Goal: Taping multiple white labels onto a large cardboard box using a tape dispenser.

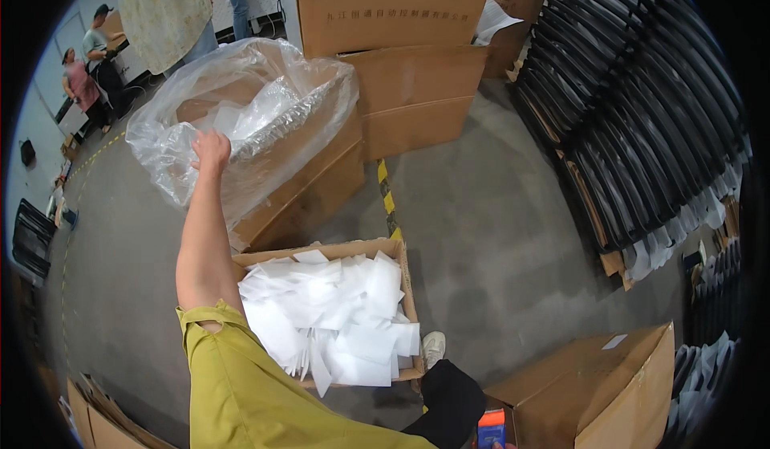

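My left hand [211, 150] reaches forward to a large carton [309, 196] lined with a clear plastic bag [172, 160]. Its fingers are closed on the near left edge of that bag. Silvery bubble wrap [277, 120] and white sheets lie inside the bag. Below my forearm stands an open carton [411, 308] heaped with white foam sheets [329, 304]. At the lower edge, only a sliver of my right hand [505, 446] shows, touching or beside a blue and orange packet [492, 431]; its grip is hidden.
Stacked cartons [417, 88] stand ahead. Tall rows of black curved parts [634, 104] line the right. An open carton [593, 385] sits at lower right, near my shoe [433, 349]. Yellow-black tape [387, 196] marks the floor. Several people stand at far left.
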`<state>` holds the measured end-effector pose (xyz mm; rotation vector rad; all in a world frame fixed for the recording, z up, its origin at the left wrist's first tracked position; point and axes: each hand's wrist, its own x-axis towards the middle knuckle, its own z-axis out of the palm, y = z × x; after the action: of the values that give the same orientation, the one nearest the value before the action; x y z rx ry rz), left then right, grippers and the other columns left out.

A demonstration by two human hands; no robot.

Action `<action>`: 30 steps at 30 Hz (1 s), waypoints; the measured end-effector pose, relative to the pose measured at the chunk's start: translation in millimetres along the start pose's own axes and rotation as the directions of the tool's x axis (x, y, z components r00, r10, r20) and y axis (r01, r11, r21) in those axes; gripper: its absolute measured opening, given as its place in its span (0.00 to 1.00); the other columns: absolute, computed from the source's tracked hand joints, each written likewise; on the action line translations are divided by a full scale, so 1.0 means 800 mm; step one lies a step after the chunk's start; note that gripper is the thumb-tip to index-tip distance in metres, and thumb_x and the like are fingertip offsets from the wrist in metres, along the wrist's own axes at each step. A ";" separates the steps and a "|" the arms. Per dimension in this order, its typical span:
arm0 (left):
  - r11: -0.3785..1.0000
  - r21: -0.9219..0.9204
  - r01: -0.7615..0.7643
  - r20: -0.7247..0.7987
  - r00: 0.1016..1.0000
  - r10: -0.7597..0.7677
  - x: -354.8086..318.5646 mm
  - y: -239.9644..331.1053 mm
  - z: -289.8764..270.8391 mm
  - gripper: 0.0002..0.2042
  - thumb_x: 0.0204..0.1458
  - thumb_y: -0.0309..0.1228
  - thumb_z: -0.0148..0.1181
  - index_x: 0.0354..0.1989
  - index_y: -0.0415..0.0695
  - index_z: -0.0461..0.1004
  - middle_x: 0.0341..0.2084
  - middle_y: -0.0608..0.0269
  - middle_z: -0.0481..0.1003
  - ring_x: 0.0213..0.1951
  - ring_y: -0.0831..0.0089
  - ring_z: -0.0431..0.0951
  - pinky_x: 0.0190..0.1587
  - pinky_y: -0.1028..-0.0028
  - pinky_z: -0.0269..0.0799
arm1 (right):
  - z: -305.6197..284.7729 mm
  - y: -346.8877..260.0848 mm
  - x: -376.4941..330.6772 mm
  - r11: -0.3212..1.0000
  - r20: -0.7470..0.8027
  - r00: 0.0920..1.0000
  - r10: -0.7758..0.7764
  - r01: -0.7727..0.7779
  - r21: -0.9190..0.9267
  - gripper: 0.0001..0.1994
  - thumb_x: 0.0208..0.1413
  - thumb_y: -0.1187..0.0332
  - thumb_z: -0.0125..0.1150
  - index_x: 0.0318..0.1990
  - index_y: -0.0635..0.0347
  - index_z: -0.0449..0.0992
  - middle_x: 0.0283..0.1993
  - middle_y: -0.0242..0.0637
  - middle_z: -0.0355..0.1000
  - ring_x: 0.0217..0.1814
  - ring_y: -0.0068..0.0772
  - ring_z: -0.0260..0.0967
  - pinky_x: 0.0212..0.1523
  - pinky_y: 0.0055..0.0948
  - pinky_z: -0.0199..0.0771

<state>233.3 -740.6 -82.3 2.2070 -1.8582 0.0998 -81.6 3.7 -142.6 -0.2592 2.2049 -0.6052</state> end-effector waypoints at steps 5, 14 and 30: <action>0.951 -0.307 -0.031 -0.145 0.989 -0.015 0.001 -0.005 0.065 0.21 0.39 0.30 0.48 0.46 0.41 0.66 0.37 0.42 0.71 0.42 0.50 0.71 0.45 0.59 0.64 | 0.007 0.012 0.005 0.997 -0.058 0.997 -0.044 0.040 -0.074 0.22 0.49 0.50 0.51 0.32 0.66 0.71 0.24 0.40 0.66 0.27 0.34 0.59 0.31 0.34 0.60; 0.962 -0.188 0.198 0.001 0.980 -0.201 -0.026 -0.025 0.025 0.18 0.44 0.43 0.55 0.39 0.43 0.73 0.40 0.47 0.71 0.45 0.52 0.69 0.48 0.61 0.62 | 0.006 -0.017 0.009 0.995 0.042 0.998 -0.056 0.060 -0.078 0.21 0.50 0.51 0.49 0.28 0.65 0.69 0.20 0.45 0.62 0.24 0.37 0.58 0.28 0.37 0.58; 0.844 -0.524 0.116 -0.268 0.918 -0.293 -0.070 -0.002 -0.038 0.20 0.50 0.45 0.49 0.34 0.38 0.74 0.31 0.55 0.76 0.37 0.70 0.74 0.39 0.71 0.66 | 0.019 0.045 0.000 0.999 0.035 0.999 -0.027 0.026 0.035 0.15 0.52 0.60 0.51 0.36 0.67 0.71 0.28 0.37 0.70 0.30 0.26 0.65 0.33 0.26 0.66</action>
<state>228.1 -679.6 -65.4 1.8648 -1.2688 -0.0404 -69.1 29.7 -168.9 -0.2792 2.1575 -0.6477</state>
